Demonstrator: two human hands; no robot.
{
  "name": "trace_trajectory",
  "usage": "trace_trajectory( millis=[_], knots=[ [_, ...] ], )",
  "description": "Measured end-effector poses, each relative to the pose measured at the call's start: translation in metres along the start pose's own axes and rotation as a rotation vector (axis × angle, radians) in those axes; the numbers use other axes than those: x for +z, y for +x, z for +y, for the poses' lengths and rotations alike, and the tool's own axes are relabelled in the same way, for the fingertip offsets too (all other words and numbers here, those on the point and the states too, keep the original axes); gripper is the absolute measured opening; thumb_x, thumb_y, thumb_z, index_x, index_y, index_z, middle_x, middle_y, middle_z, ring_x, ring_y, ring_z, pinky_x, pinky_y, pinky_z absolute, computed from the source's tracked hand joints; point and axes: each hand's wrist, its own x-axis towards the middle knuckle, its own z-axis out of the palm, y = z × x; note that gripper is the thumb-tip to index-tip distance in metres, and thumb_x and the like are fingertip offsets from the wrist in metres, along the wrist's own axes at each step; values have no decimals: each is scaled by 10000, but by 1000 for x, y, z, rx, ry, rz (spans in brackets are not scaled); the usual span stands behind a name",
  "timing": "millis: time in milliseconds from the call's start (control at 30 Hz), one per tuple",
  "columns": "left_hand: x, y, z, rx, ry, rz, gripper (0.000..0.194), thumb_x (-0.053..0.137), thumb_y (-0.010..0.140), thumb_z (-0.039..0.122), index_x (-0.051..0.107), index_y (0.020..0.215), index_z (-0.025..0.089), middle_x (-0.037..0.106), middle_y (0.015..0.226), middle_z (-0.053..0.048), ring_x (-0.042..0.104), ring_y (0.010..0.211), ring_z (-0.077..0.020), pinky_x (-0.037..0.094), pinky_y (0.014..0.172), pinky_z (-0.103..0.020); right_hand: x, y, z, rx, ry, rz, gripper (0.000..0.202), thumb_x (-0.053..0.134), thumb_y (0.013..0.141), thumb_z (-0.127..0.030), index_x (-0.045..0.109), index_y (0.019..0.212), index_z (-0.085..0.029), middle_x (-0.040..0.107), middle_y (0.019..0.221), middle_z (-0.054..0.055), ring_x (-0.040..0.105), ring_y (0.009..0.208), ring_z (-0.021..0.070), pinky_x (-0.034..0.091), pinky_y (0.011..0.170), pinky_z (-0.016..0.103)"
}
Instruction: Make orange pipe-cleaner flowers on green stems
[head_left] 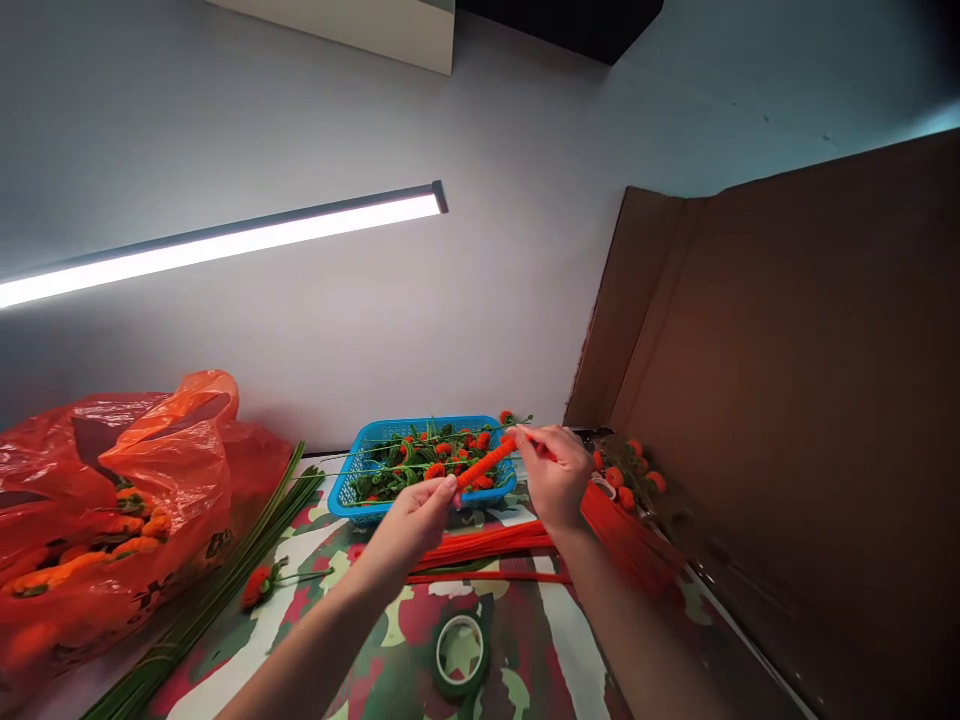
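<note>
An orange chenille stem (487,463), which looks coiled into a fuzzy rod, stretches between both hands in front of the blue basket. Its lower left end is pinched between the thumb and fingers of my left hand (420,518). At its upper right end, my right hand (556,470) grips it with bent fingers. The blue plastic basket (346,487) behind holds several orange chenille flowers with green leaves. Beneath my hands lies a bundle of orange-red chenille stems (491,543). A roll of green tape (486,640) lies nearer to me on the patterned tablecloth (405,650).
An orange plastic bag (259,465) with orange pieces inside stands at left, beside a bundle of green stems (217,600). One finished-looking flower (259,587) lies nearby. Several flowers (626,480) sit at right by a tall cardboard panel (795,400). A light bar (300,228) crosses the wall.
</note>
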Motion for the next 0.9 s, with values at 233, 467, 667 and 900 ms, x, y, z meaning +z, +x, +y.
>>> trace_trajectory(
  millis=[233,467,667,900],
  knots=[
    [40,-9,-24,-74,-443,31,509,710,622,618,443,653,186,159,419,148,78,389,-28,101,390,-181,13,-1,-6,576,656,215,160,797,627,-311,711,659,-180,649,765,33,630,753,180,516,731,336],
    [46,-7,-34,-64,-548,17,534,737,594,622,452,657,175,147,411,153,52,391,-23,92,389,-176,15,1,-16,1039,1140,162,245,870,488,-263,677,619,-186,706,681,-5,679,784,172,493,812,324],
    [41,-7,-37,-113,-647,-195,489,747,640,561,444,672,178,120,415,150,27,380,-31,114,382,-176,12,7,-16,1203,1341,63,372,903,394,-278,618,626,-220,673,651,-68,644,684,136,473,718,298],
    [36,-17,-55,-275,-709,-572,445,682,748,506,378,656,193,102,425,135,3,382,-53,173,406,-184,1,-4,-12,937,1535,-267,586,870,370,-533,426,593,-221,385,500,-116,346,414,57,364,540,259]
  ],
)
